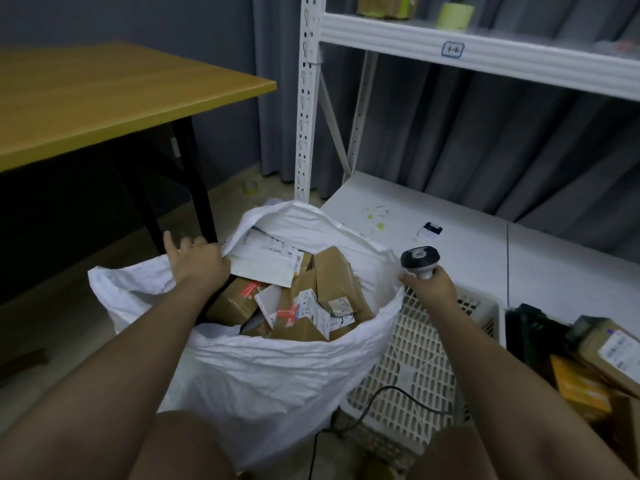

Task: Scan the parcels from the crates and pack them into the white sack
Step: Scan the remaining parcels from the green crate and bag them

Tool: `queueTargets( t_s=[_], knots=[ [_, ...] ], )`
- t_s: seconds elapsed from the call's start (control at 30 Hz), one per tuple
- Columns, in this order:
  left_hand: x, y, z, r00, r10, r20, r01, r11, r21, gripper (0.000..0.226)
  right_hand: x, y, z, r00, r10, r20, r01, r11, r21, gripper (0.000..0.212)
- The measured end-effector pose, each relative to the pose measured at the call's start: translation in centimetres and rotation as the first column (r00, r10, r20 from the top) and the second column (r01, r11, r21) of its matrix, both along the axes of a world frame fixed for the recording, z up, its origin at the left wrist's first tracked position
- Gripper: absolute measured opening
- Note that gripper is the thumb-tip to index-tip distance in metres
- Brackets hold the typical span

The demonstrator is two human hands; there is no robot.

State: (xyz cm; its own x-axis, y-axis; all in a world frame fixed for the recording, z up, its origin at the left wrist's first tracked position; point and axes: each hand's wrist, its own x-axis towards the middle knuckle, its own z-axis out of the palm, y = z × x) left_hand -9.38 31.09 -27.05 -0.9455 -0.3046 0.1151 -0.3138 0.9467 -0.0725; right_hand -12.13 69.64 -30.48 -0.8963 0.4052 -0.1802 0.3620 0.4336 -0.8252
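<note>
Two bare arms reach down from the head camera over a white sack (263, 372) that stands open on the floor. Its mouth is wide, and inside lie many parcels (304, 306): brown cardboard boxes with printed labels and a pale flat mailer (263, 263) lying near the far rim. The left hand (197, 261) grips the sack's far left rim, fingers curled over the fabric and the forefinger sticking up. The right hand (431, 285) holds a black and white scanner (419, 259) by its grip, head up, and its fingers also touch the sack's right rim. Just beside the sack on the right sits a white lattice crate (419, 362); a black cable (394, 393) runs across it. Further right, a dark crate (530, 330) holds more boxes (609, 351). A wooden worktop (104, 95) stands to the left, and a white metal shelf (485, 50) rises behind.
</note>
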Motion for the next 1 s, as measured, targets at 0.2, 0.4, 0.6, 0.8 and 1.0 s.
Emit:
queueTargets(
  t_s=[0.2, 0.4, 0.6, 0.8, 1.0],
  knots=[
    [-2.2, 2.4, 0.7, 0.999, 0.043, -0.002, -0.043, 0.996, -0.079, 0.039, -1.4, -0.7, -1.0, 0.998, -0.029, -0.057, 0.027, 0.999, -0.028, 0.044],
    [-8.9, 5.4, 0.6, 0.991, -0.12, -0.054, 0.12, 0.993, -0.005, 0.063, -5.2, -0.1, -1.3, 0.998, 0.002, -0.061, -0.005, 0.998, -0.057, 0.041],
    [-14.4, 6.2, -1.3, 0.996, -0.089, 0.0, 0.088, 0.987, 0.136, 0.057, -8.0, 0.3, -3.2, 0.996, 0.089, 0.023, -0.089, 0.996, -0.013, 0.048],
    [-16.1, 5.0, -2.0, 0.987, -0.14, -0.084, 0.148, 0.984, 0.096, 0.031, -9.1, -0.9, -3.9, 0.996, 0.073, -0.058, -0.068, 0.994, 0.08, 0.041],
    [-14.3, 3.0, -1.2, 0.977, -0.049, -0.209, 0.121, 0.93, 0.346, 0.03, -8.0, -2.8, -1.3, 0.989, 0.081, -0.126, -0.081, 0.997, 0.004, 0.04]
  ],
)
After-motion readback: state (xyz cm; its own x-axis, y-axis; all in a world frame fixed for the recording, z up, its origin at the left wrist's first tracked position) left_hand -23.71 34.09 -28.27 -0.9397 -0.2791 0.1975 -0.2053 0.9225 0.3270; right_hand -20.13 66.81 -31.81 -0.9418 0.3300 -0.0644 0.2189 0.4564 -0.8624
